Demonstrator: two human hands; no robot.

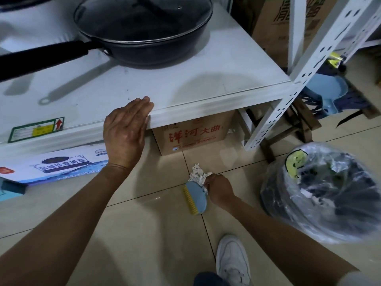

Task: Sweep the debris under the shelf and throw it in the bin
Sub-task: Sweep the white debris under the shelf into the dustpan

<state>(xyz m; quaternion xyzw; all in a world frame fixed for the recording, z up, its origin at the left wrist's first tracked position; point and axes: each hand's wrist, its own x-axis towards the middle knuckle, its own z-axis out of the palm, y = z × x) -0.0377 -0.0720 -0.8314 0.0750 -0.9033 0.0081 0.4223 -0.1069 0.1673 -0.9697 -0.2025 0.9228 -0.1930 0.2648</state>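
L hand (125, 129) flat, fingers straight, on shelf (185, 93) edge. R hand (218, 189) pinches white debris (199, 175) on floor, beside blue brush (195, 198). Bin (321, 193) near, to the right.

L hand (125, 129) flat, fingers straight; R hand (219, 189) curled, low.

A white shelf (185, 93) fills the far left, with a black lidded pan (144, 32) standing on it and a green-edged label (36, 129) stuck near its front edge. Beneath it the tiled floor (144, 234) carries a brown carton with red characters (193, 135) and, further left, a flat white-and-blue box (57, 164). Near the middle of the floor lie a small heap of white debris (199, 174) and a blue brush with yellow bristles (195, 197) touching it, with a bag-lined bin (323, 193) standing to the right.
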